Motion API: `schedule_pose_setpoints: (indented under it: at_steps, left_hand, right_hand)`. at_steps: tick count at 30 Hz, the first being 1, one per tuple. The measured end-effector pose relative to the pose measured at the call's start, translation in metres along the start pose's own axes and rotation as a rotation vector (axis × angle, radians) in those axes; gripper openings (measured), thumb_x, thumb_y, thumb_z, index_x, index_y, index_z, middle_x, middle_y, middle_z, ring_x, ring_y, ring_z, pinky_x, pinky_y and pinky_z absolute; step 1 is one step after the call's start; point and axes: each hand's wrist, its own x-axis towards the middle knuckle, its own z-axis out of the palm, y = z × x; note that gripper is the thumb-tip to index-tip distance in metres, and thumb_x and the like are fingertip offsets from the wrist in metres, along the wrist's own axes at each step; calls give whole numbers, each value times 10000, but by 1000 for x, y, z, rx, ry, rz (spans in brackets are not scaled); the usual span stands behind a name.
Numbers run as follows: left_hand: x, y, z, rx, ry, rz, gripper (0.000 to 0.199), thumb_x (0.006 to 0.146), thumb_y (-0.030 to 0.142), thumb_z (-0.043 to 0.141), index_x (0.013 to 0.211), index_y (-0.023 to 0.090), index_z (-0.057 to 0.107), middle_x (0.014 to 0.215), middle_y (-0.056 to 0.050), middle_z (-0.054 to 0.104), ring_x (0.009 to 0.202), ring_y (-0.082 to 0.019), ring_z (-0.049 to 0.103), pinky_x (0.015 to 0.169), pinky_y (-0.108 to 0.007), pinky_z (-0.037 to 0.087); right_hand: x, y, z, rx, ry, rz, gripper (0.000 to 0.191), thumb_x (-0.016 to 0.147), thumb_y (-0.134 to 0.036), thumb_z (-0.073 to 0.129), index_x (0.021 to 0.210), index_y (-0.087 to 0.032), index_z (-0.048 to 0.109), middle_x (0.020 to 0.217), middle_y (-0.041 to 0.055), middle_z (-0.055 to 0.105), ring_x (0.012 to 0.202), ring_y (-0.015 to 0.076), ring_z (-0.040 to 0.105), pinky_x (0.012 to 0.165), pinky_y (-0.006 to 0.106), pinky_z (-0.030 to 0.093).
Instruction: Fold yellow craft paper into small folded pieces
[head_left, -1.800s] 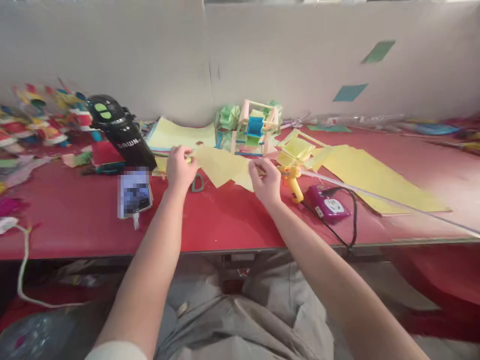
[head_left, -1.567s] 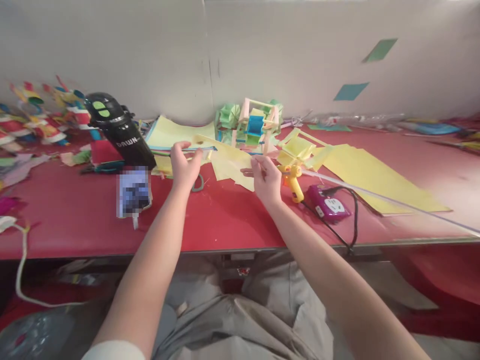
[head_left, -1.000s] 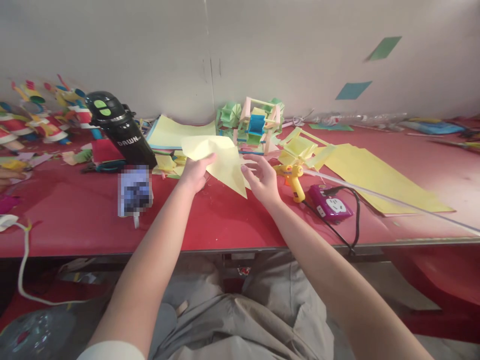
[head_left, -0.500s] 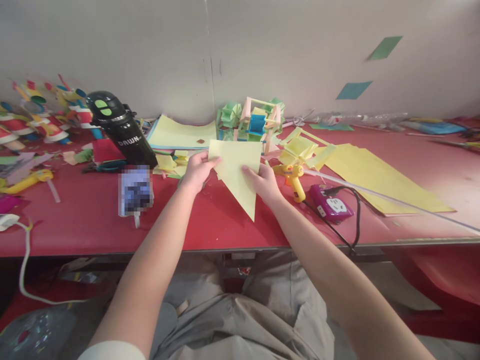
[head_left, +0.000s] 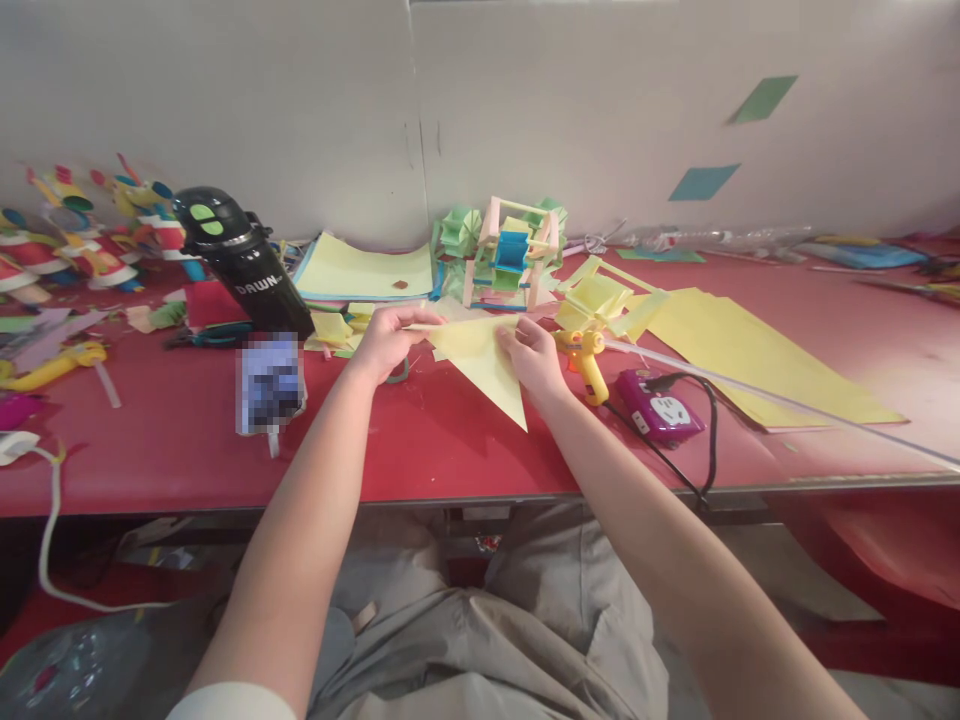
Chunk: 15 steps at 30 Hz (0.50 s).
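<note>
A pale yellow sheet of paper [head_left: 484, 362] is held between my two hands over the red table, its pointed corner towards me. My left hand [head_left: 390, 345] pinches its left edge, thumb and fingers closed on the paper. At the right edge, the fingers of my right hand [head_left: 534, 358] are curled shut on it too. The paper looks folded, with a slanting edge running down to the point. A yellow glue gun [head_left: 587, 362] lies just right of my right hand. Behind the paper stands a small wheel-like model [head_left: 514, 255] of sticks and coloured paper.
A black bottle [head_left: 247, 270] and a blurred-out device [head_left: 271, 385] stand to the left. At right lie a purple power socket [head_left: 664, 408] with a black cord and large yellow sheets [head_left: 757, 360]. Paper figures [head_left: 97, 240] crowd the far left; a paper stack [head_left: 367, 268] lies behind.
The sheet has tipped flatter and lower, its upper part no longer standing up facing me. My left hand has shifted slightly left, and my right fingers have curled in at its upper right edge.
</note>
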Motion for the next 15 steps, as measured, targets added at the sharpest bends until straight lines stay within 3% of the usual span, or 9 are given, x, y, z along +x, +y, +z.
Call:
schedule_pose_setpoints:
  at_steps: [4,8,11,15]
  left_hand:
    - [-2,6,-3,-14,-58,-85,136,626,156,650,703,148,762,1018,-114,755,1005,-278,682,922,-458,530]
    - [-4,10,-5,-81,-196,-148,205,676,275,633,725,137,777,1055,-140,742,962,-291,681,882,-428,529]
    - [-4,7,-6,-2,-177,-179,330,758,447,643,657,150,744,872,-130,737,841,-267,679,785,-397,524]
    - [-3,1,-7,288,-187,-192,308,677,468,792,636,179,695,624,-43,633,622,-189,605,660,-342,461]
  right_hand:
    - [-1,-2,0,-16,1,-7,238,748,-344,636,958,-237,667,877,29,738,807,224,698,679,342,558]
    - [-2,-6,-1,-53,-14,-46,209,715,-276,591,892,-225,687,965,36,725,911,232,676,770,364,548]
    - [-1,-7,-1,-75,-66,-34,192,697,-266,565,841,-211,680,975,39,716,883,220,665,751,355,544]
    - [0,-4,0,-86,-99,-5,198,672,-256,546,817,-206,671,935,35,715,804,196,650,687,325,532]
